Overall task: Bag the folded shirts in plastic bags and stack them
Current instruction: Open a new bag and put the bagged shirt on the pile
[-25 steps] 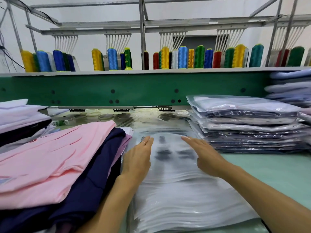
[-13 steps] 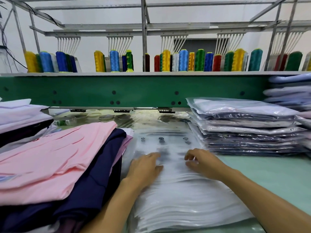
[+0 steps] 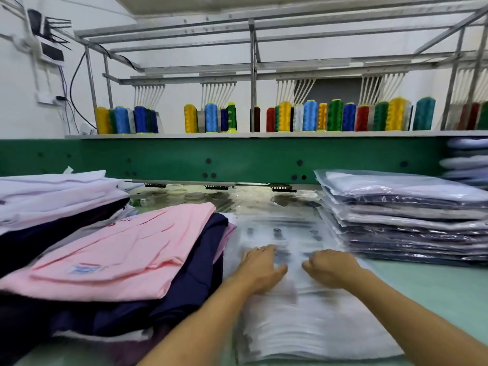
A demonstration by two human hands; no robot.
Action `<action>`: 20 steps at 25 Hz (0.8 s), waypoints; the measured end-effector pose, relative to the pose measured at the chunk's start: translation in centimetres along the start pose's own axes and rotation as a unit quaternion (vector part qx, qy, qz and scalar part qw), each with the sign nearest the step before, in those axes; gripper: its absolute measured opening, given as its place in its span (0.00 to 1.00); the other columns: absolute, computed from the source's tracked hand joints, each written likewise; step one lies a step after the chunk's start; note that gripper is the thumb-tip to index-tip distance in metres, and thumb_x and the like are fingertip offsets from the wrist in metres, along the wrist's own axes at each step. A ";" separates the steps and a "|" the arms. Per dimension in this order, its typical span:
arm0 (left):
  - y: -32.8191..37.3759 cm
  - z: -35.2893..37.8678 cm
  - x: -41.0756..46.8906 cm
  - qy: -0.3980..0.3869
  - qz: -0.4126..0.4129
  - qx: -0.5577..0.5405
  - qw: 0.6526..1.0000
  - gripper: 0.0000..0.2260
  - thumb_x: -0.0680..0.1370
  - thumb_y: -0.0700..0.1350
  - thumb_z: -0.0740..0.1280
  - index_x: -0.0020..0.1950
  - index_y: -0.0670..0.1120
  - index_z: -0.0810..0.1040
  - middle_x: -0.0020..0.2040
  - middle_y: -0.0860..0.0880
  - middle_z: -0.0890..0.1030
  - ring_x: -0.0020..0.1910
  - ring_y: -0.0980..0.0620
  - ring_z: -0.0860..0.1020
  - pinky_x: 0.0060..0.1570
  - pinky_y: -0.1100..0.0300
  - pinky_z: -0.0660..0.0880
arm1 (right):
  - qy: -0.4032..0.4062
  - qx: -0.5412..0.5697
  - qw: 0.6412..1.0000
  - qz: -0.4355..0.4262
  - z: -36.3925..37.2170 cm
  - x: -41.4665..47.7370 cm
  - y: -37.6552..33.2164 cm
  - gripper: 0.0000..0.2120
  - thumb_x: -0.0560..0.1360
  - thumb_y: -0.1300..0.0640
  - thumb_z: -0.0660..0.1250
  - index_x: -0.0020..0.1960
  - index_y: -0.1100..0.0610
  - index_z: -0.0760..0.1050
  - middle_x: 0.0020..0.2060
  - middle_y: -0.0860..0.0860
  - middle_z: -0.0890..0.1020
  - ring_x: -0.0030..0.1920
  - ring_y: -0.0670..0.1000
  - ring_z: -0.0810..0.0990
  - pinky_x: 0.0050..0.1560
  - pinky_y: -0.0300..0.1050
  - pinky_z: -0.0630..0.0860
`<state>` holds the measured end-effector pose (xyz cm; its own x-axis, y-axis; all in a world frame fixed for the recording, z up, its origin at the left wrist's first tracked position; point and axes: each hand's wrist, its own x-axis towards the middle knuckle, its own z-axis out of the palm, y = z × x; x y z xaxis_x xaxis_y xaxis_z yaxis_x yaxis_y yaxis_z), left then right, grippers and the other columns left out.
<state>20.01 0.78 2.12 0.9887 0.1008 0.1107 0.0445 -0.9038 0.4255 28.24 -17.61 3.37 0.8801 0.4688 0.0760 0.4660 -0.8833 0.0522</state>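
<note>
Before me: top folded shirt (image 3: 124,249), pink, on navy ones; my empty bags (image 3: 298,323), translucent white with dark printed symbols; bagged stack (image 3: 404,215), white and navy under clear film; table (image 3: 435,286), pale green; thread cones (image 3: 284,119), yellow, blue, green, red.

Both hands now sit nearer the person on the bag pile (image 3: 303,320) than a second ago. The left hand (image 3: 260,268) and right hand (image 3: 330,268), then flat with fingers outstretched, are curled, fingertips pressing the top bag, closer together.
</note>
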 end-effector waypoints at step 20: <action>-18.2 -22.5 -11.0 0.078 -0.318 0.175 0.928 0.22 0.80 0.57 0.60 0.65 0.44 0.76 0.65 0.44 0.78 0.60 0.43 0.77 0.58 0.55 0.74 | -0.077 0.520 0.850 -0.032 -10.3 3.2 -25.2 0.26 0.73 0.53 0.72 0.66 0.59 0.69 0.52 0.55 0.76 0.45 0.53 0.75 0.35 0.42 0.69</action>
<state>5.15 25.50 13.38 0.7149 0.6950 0.0769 0.6834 -0.7178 0.1334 18.38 6.22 12.57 0.8138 0.5803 -0.0300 0.2712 -0.4249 -0.8637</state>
